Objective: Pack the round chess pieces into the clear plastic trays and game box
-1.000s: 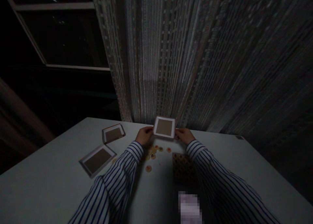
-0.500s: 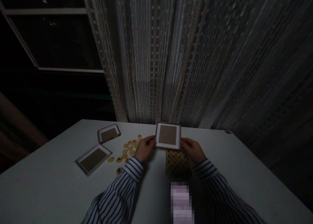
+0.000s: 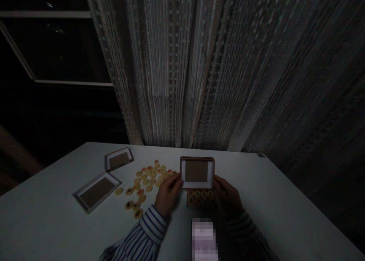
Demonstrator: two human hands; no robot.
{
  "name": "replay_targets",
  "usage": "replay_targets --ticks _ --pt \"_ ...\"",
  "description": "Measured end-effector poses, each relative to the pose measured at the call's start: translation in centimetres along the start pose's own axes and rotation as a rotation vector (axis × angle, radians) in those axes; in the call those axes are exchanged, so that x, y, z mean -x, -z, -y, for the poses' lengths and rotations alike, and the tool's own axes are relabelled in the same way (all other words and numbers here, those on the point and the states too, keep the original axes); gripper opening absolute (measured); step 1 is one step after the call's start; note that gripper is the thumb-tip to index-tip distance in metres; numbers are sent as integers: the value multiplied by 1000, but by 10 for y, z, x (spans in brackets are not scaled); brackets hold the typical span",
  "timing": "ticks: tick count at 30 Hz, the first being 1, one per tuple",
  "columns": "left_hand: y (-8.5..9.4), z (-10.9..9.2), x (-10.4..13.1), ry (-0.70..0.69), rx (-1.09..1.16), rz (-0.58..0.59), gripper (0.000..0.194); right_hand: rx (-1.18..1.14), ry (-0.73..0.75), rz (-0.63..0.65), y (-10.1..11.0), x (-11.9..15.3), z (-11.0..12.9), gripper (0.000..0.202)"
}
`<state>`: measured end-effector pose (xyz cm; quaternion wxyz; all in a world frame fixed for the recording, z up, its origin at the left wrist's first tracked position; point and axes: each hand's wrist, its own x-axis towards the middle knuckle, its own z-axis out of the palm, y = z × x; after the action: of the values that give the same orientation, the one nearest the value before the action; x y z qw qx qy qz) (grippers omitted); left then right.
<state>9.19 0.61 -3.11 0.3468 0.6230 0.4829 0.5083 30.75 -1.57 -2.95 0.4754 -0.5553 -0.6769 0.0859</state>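
Observation:
My left hand (image 3: 168,194) grips the left edge of a shallow box lid (image 3: 196,171), while my right hand (image 3: 229,195) is closed on its right edge. The lid is tilted so its brown inner face and pale inner border face me. Just below its near edge, rows of round pieces with dark marks (image 3: 200,197) lie packed together, partly hidden by the lid. Left of my left hand, several loose round wooden pieces (image 3: 145,182) are scattered on the table, some with red or black characters, like Chinese chess pieces.
Two more shallow box parts lie at the left of the white table (image 3: 273,215): a smaller tray (image 3: 119,159) and a larger tray (image 3: 97,192). A pixelated pale rectangle (image 3: 203,238) is at the near edge. A string curtain (image 3: 176,82) hangs behind.
Both hands have brought the lid lower and nearer, over the packed pieces, covering more of them. The camera view has shifted slightly to the right.

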Motion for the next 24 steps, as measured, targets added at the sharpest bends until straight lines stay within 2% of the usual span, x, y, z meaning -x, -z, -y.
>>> replay_targets --ticks 6,11,14,18,24 --pt "-4 10 3 -28 -66 -45 32 121 149 -67 -3 5 -3 31" --pt "-5 10 6 -24 -118 -58 32 185 200 -76 -2 8 0 31" --pt "-5 6 8 -22 -127 -57 32 226 242 -126 -1 8 2 29" --pt "-5 3 11 -27 -106 -51 35 271 282 -175 -2 8 1 27" --pt "-7 2 15 -51 27 -5 42 285 266 -178 -1 12 -1 26"
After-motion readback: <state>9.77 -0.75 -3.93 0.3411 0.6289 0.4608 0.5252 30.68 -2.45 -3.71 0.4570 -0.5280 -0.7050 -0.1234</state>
